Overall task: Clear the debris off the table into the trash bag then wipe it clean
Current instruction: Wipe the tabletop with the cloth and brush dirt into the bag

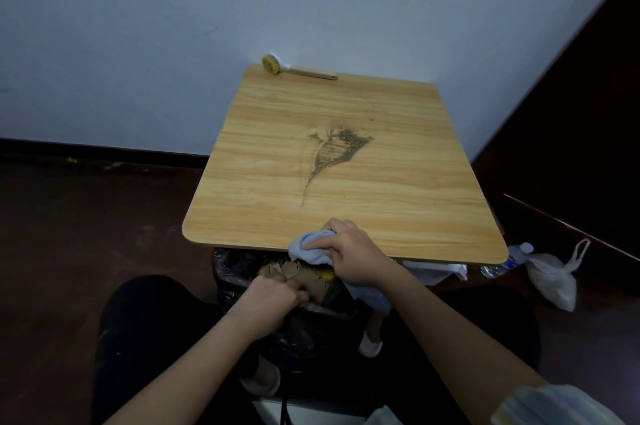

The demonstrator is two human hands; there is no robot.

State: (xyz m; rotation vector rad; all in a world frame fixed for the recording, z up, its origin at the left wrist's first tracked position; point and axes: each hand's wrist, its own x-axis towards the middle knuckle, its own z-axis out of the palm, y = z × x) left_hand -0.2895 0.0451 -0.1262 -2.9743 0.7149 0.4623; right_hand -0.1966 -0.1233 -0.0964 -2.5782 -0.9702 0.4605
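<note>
The right hand gripped a bunched pale-blue cloth at the near edge of the light wooden table. The left hand held the black trash bag open just below that edge. Gritty debris lay at the table's middle; each sweep should end over the bag.

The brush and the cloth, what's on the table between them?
In the head view, a dirt smear with a thin trail toward the near edge lies between the brush and the cloth; otherwise bare table.

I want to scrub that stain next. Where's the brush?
In the head view, the brush lies at the far edge of the table, near its far-left corner against the wall, well beyond the stain.
</note>
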